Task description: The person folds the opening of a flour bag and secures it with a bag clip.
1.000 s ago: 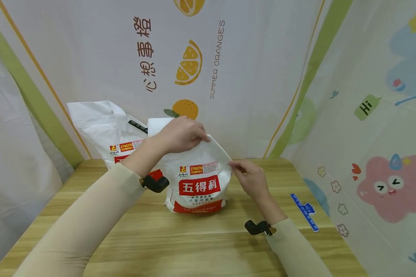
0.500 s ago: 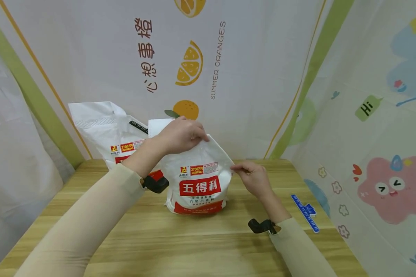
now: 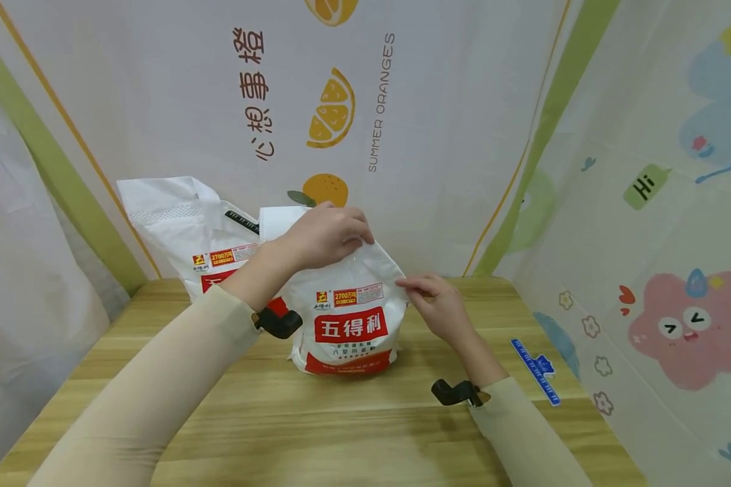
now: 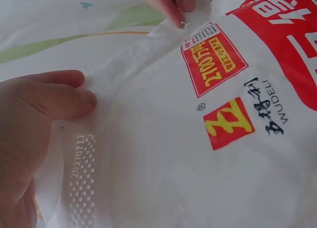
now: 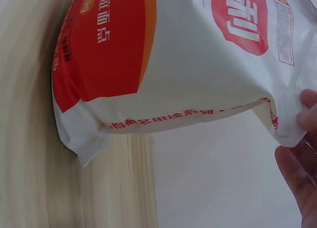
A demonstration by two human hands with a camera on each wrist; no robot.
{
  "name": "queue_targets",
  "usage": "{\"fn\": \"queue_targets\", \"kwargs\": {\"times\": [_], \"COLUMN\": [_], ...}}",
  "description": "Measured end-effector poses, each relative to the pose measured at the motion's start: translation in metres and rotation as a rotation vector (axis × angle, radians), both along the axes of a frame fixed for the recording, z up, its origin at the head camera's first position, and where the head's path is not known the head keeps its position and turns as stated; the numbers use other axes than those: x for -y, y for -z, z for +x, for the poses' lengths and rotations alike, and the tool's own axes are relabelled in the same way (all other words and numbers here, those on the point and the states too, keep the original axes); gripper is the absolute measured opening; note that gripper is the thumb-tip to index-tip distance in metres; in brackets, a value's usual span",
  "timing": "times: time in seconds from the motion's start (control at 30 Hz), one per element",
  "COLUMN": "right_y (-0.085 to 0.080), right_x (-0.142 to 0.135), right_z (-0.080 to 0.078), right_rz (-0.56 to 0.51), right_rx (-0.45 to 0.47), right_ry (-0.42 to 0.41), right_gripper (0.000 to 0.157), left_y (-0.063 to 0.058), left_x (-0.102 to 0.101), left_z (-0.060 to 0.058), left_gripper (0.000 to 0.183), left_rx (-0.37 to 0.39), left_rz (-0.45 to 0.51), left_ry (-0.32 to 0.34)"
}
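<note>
A white flour bag (image 3: 350, 328) with red print stands upright on the wooden table, its upper part folded over. My left hand (image 3: 331, 233) pinches the top edge between thumb and fingers; the left wrist view shows this hand (image 4: 44, 109) beside a dotted strip of the bag (image 4: 148, 153). At the bag's right upper edge, my right hand (image 3: 435, 304) pinches the folded corner. In the right wrist view, thumb and fingers (image 5: 307, 111) hold that corner, while the side of the bag (image 5: 188, 79) hangs slightly creased.
A second white flour bag (image 3: 179, 220) with a black sealing clip (image 3: 241, 221) stands behind, on the left, partly hidden by my left arm. A blue clip (image 3: 535, 372) lies at the right side of the wooden table (image 3: 317, 433). Printed curtains hang around the table.
The left hand has shifted slightly right along the bag's top edge. My right hand dipped a little down the edge, then came back up to the corner. The bag stays in place.
</note>
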State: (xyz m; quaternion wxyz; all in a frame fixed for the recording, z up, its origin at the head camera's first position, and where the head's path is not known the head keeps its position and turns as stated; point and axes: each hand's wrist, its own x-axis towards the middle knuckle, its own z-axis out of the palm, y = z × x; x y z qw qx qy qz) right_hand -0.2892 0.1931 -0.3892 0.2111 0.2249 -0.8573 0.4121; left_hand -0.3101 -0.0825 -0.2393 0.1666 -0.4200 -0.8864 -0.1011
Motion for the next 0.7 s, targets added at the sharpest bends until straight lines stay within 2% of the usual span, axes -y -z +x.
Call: {"fn": "queue_targets", "kwargs": {"times": [0.2, 0.33, 0.5, 0.7], "right_y": [0.002, 0.005, 0.005, 0.007], "right_x": [-0.007, -0.019, -0.048, -0.096], "right_z": [0.003, 0.010, 0.022, 0.033], "right_rz": [-0.017, -0.026, 0.006, 0.074], "right_rx": [-0.006, -0.013, 0.001, 0.020], "right_ry": [-0.029, -0.031, 0.025, 0.088], "right_gripper": [0.022, 0.023, 0.022, 0.024], "left_y": [-0.001, 0.001, 0.002, 0.003], "left_x": [0.008, 0.011, 0.011, 0.012], "left_z": [0.000, 0.001, 0.002, 0.000], "left_gripper": [0.019, 0.020, 0.020, 0.021], "left_rx": [-0.002, -0.006, -0.009, -0.019], "left_rz": [0.016, 0.040, 0.055, 0.055], "left_ry": [-0.035, -0.014, 0.003, 0.007]}}
